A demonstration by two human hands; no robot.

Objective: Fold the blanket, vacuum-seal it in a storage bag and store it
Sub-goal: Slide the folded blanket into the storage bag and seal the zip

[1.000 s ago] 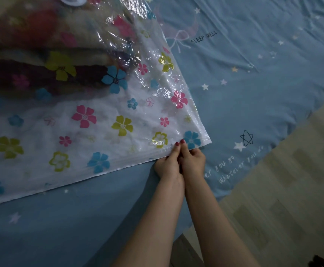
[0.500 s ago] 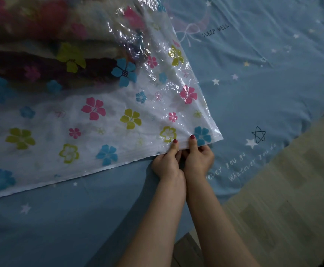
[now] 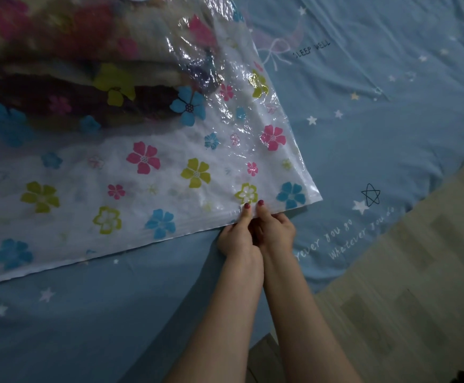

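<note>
1. Lying flat across the blue bed sheet [image 3: 363,134], the storage bag [image 3: 170,172] runs its long open edge from the lower left up to a corner at the right, near the bed's edge.
2. Its long axis slants that same way, and the mouth faces the person.
3. The blanket [image 3: 59,64] sits folded inside, bulked up at the far end, toward the top left; the half nearest the mouth is flat, clear plastic printed with flowers.
4. Both hands meet at the mouth edge, close to the right corner and touching each other.
5. The left hand [image 3: 236,236] pinches the edge, thumb on top and fingers curled beneath.
6. The right hand [image 3: 276,230] pinches just beside it in the same way.
7. A wood-pattern floor [image 3: 404,286] shows at the lower right.
</note>
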